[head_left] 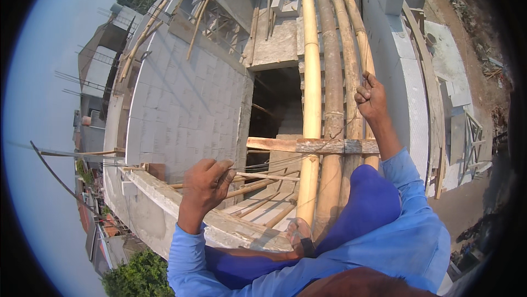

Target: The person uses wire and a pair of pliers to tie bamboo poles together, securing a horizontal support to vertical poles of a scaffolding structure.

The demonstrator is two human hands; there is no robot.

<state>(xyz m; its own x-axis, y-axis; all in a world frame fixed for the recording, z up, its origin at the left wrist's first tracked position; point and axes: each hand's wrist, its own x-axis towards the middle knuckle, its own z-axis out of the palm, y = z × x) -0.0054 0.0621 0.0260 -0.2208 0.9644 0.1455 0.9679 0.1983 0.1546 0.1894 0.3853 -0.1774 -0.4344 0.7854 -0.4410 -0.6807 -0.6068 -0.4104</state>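
Note:
My left hand (206, 187) is closed, thumb and fingers pinched on strands of thin dark wire (274, 166). The strands run rightward from it across the bamboo poles (311, 72). Above the rightmost poles, my right hand (373, 99) is also closed, its fingers curled and pinching a thin end of wire. Several poles lie side by side, pointing away from me; the leftmost is the palest. A rough wooden beam (274, 144) crosses them between my two hands. How the wire passes around beam and poles is hard to make out.
Beside the poles, a dark opening (276, 99) drops to a lower level. A white block wall (186, 99) stands left, another block wall (403, 61) right. My sandalled foot (299, 234) rests by the poles on a concrete ledge (241, 231). Thin sticks (258, 190) lie below.

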